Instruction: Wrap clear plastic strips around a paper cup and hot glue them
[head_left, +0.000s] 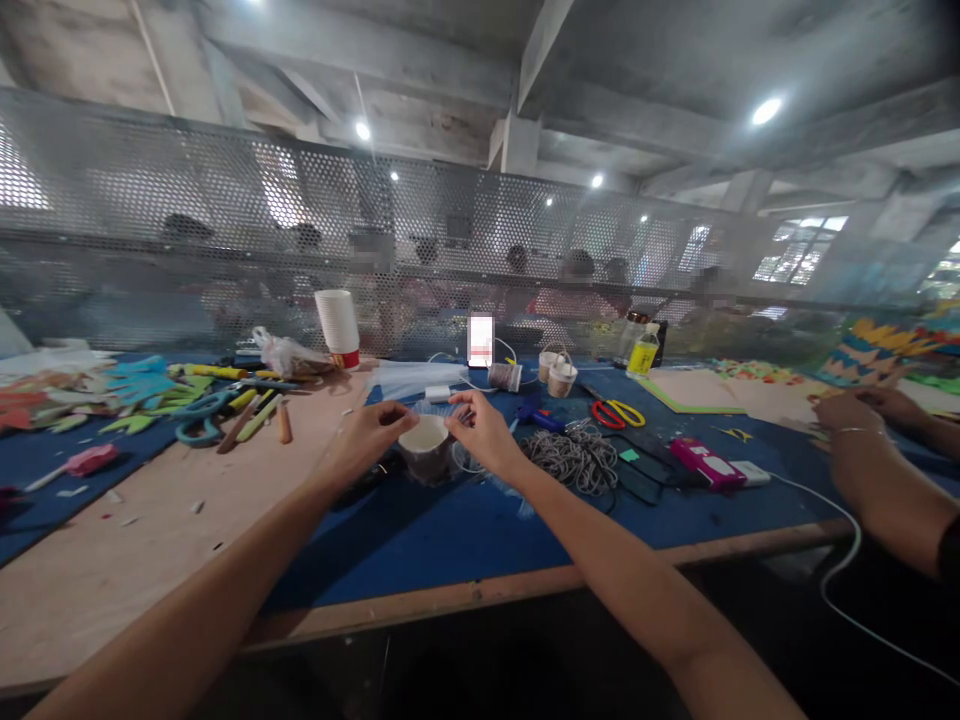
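A paper cup (424,447) with a greyish, wrapped-looking side stands on the blue tabletop in front of me, its mouth facing up. Above its rim, a thin see-through plastic strip (437,409) stretches between my two hands. My left hand (375,428) pinches one end at the cup's left edge. At the right edge, my right hand (478,428) has thumb and fingers closed on the other end. Just right of the cup lies a heap of grey cord (571,460). A dark object beside the cup's left side is partly hidden by my left hand.
A stack of white paper cups (337,325), scissors (618,413), a blue glue gun (541,418), small cups with handles (561,375), a phone (480,340) and a magenta box (705,464) stand around. At right, a co-worker's hands (855,415) work. Metal mesh rises behind.
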